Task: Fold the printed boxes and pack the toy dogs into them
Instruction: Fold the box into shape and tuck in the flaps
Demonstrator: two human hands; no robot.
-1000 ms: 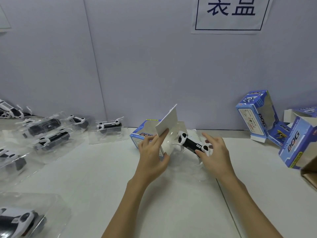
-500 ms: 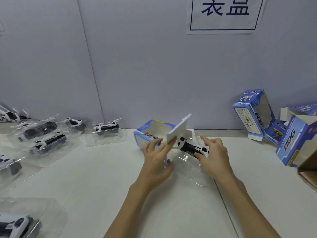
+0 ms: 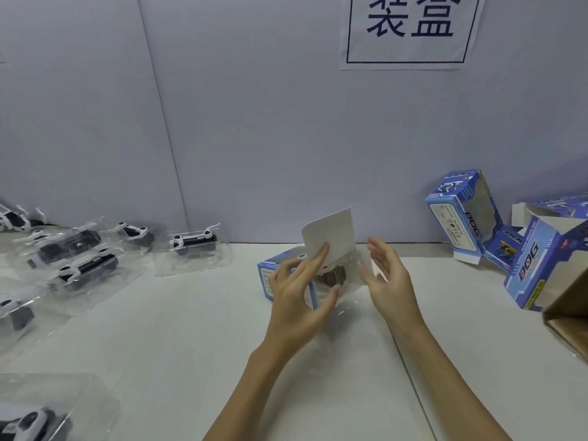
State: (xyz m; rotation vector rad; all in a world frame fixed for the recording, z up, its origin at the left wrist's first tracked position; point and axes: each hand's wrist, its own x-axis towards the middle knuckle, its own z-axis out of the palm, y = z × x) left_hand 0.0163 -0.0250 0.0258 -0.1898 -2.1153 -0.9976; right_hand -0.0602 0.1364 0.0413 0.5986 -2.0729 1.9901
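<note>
Printed box (image 3: 280,275), frame centre: light, crushable card; left hand (image 3: 297,292) pinches flap (image 3: 331,238), grip edges; right hand (image 3: 389,281) open, empty.

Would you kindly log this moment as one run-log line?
step: insert toy into box | left hand: holds blue box, flap up | right hand: open by clear tray | toy: mostly hidden
</note>
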